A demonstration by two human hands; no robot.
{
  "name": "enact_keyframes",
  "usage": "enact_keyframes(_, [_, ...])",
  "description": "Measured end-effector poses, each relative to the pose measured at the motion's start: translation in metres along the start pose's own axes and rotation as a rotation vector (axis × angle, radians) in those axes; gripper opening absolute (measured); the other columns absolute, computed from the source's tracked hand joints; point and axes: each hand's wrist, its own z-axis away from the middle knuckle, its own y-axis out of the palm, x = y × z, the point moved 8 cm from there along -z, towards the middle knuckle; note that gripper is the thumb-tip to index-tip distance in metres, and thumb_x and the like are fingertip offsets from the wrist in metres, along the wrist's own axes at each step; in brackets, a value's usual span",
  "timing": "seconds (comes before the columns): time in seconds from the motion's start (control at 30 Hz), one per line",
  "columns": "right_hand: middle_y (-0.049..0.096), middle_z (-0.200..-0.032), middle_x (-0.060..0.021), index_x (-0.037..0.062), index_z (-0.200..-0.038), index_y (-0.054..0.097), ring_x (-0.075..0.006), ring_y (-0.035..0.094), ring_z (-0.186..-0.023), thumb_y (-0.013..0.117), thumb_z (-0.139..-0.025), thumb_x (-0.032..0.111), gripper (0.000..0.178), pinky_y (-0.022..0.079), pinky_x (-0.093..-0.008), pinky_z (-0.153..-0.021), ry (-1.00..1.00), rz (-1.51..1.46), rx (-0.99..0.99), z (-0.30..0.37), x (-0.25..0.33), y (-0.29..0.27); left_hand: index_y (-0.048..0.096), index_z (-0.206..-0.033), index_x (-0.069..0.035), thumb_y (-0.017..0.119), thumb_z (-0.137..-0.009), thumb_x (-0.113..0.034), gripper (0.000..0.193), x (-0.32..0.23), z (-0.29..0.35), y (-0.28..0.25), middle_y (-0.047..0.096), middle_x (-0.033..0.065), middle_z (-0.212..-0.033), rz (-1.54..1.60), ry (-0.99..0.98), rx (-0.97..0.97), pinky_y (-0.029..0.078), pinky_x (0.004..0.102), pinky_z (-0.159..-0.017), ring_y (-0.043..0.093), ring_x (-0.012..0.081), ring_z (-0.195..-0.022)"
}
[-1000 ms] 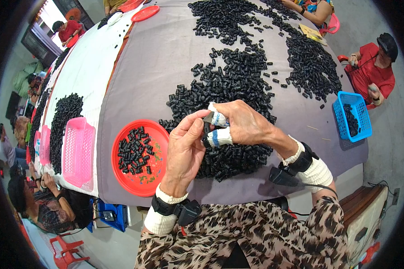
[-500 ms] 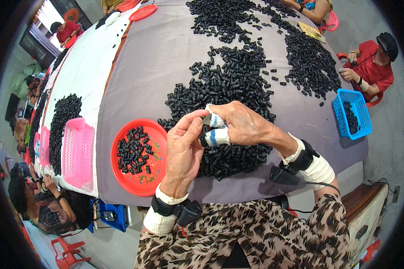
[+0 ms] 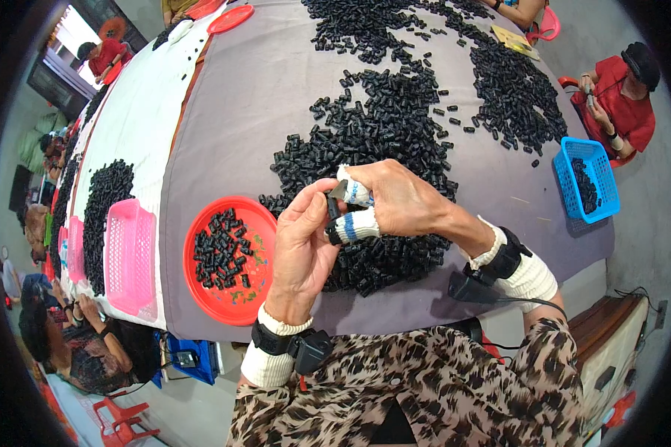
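Note:
Above a heap of small black cylindrical pieces [image 3: 395, 141], my two hands meet. My left hand [image 3: 300, 249] is closed, pinching one black cylindrical piece [image 3: 332, 207] between thumb and fingers. My right hand [image 3: 410, 200] grips a small grey metal blade [image 3: 339, 190], its tip close to that piece; whether they touch I cannot tell. White wraps with blue marks cover the right thumb and forefinger. Left of my left hand lies a round red tray [image 3: 188, 261] with more black pieces in it.
A pink basket [image 3: 130, 261] stands on the white cloth at left, beside another black heap [image 3: 108, 216]. At right are a blue basket [image 3: 604, 197] with black pieces and a person in red [image 3: 622, 104]. Other people sit along the left side. A cable runs from my right wrist.
The black piece now shows upright between my left fingertips, and the blade's tip has shifted slightly left. The person at right has brought both hands closer together.

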Motion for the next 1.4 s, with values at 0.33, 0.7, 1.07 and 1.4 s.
enact_keyframes(0.33, [0.059,-0.065,-0.0159,-0.0018,-0.074,0.057,-0.0303,0.058,-0.059,0.068,-0.066,0.035,0.039,0.044,-0.0375,-0.056,-0.066,0.08,0.032,-0.001,0.001,0.002,0.055,-0.109,0.0,0.054,-0.089,-0.013,0.024,0.002,-0.002,-0.003,0.061,0.0076,-0.098,-0.045,0.01,0.011,0.05,0.03,-0.08,0.059,0.0144,-0.087])
enact_keyframes(0.7, [0.057,-0.062,-0.0173,-0.0019,-0.07,0.053,-0.0311,0.057,-0.056,0.065,-0.069,0.033,0.037,0.043,-0.0384,-0.054,-0.032,0.065,0.072,0.0,-0.005,0.006,0.054,-0.109,0.002,0.052,-0.09,-0.012,0.024,0.003,-0.003,-0.003,0.061,0.0099,-0.1,-0.047,0.005,-0.001,0.05,0.0312,-0.081,0.06,0.017,-0.091])
enact_keyframes(1.07, [0.057,-0.063,-0.0186,-0.0032,-0.071,0.052,-0.0325,0.058,-0.057,0.066,-0.069,0.031,0.037,0.044,-0.0388,-0.053,-0.035,0.097,0.062,0.0,-0.003,0.006,0.054,-0.108,0.002,0.052,-0.09,-0.01,0.022,0.002,-0.001,-0.005,0.061,0.0095,-0.099,-0.089,0.024,-0.038,0.05,0.0297,-0.08,0.06,0.0154,-0.089])
enact_keyframes(1.4, [0.058,-0.064,-0.0147,-0.0013,-0.075,0.053,-0.0274,0.058,-0.057,0.069,-0.068,0.028,0.034,0.044,-0.0363,-0.055,-0.026,-0.006,-0.026,0.001,-0.004,0.005,0.055,-0.107,0.002,0.055,-0.088,-0.012,0.023,0.0,-0.002,-0.007,0.062,0.0087,-0.097,-0.065,0.042,-0.069,0.05,0.0281,-0.077,0.06,0.0139,-0.085])
